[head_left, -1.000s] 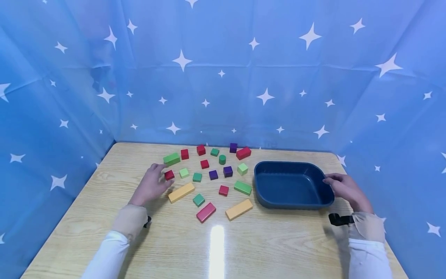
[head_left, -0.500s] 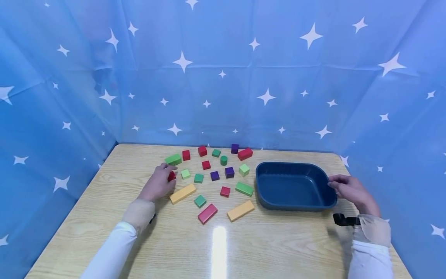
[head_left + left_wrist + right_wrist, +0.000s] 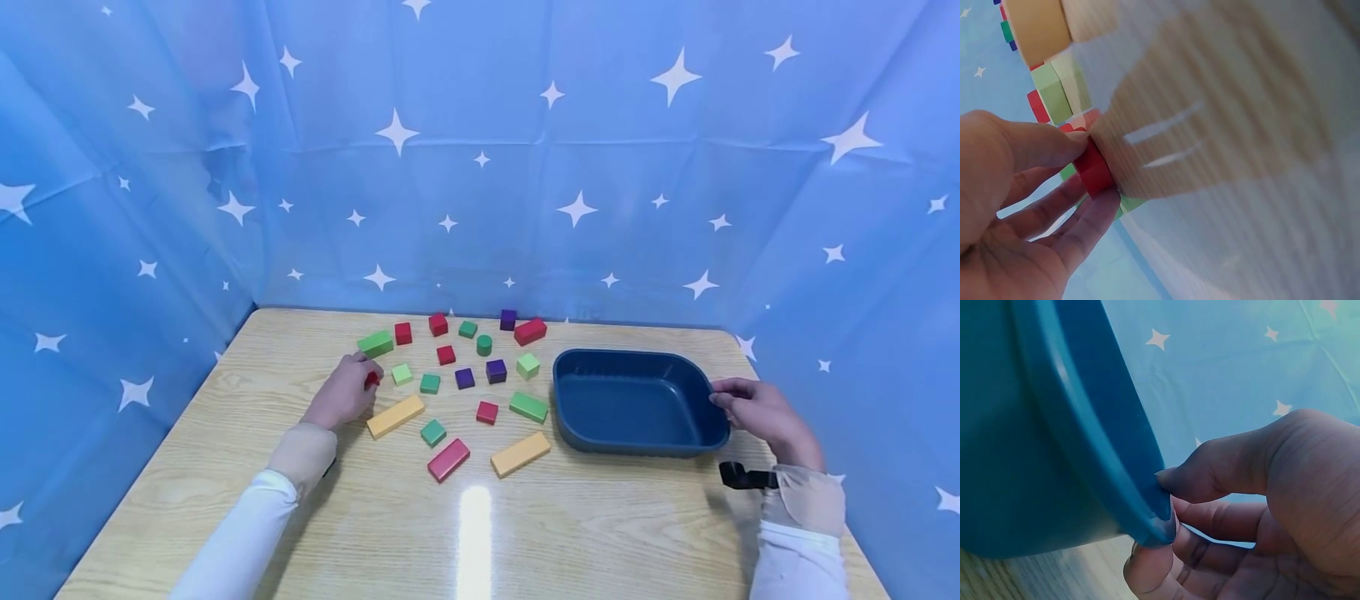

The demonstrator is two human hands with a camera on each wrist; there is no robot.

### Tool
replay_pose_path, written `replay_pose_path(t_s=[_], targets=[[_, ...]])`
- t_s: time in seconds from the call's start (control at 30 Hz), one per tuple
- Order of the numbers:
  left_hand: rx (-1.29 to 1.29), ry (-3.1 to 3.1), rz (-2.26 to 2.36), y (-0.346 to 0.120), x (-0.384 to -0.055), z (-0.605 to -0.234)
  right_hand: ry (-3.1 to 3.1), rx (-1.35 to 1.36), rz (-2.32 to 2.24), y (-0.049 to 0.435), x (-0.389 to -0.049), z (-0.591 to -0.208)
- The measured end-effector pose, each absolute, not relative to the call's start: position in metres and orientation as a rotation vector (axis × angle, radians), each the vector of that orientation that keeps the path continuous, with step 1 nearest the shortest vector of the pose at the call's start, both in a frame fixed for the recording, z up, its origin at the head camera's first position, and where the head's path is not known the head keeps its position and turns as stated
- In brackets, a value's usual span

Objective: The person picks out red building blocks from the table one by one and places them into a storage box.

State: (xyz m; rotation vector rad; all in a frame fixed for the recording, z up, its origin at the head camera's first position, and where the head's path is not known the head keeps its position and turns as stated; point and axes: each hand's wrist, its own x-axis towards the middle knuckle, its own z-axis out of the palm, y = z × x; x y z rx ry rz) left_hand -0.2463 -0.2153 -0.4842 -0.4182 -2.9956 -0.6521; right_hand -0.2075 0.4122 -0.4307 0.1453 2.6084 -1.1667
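Fingers (image 3: 1147,567) of the right hand (image 3: 761,414), with its thumb, pinch the rim of a blue basin (image 3: 637,444), which stands on the worktop (image 3: 600,525). Past an orange block (image 3: 395,417), the fingers and thumb of the left hand (image 3: 343,394) are clamped on a red block (image 3: 1094,172); whether its underside touches the worktop cannot be told. For a sound hold, thumb and fingertips should bear squarely on opposite faces, any lift being kept vertical so that the knuckles clear the orange block; the right hand need only steady the rim. The basin's mouth faces up, its long axis running left to right. The orange block's long axis slants away towards the right. The red block is largely covered: its visible face lies between thumb and fingertips, no long axis being certain. Just beyond, a green block (image 3: 376,344) lies mainly crosswise; a starred blue curtain (image 3: 480,187) hangs farthest.
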Motion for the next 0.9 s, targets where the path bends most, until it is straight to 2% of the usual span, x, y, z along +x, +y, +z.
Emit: replay_pose_path(t_s=[0.53, 0.9], targets=[[-0.393, -2.998, -0.683, -0.218, -0.247, -0.471, 2.640, 0.143, -1.146, 0.407, -0.207, -0.430], [-0.579, -2.919, -0.608, -0.192, -0.262, -0.439, 2.631, 0.140, -1.141, 0.410, -0.208, -0.431]])
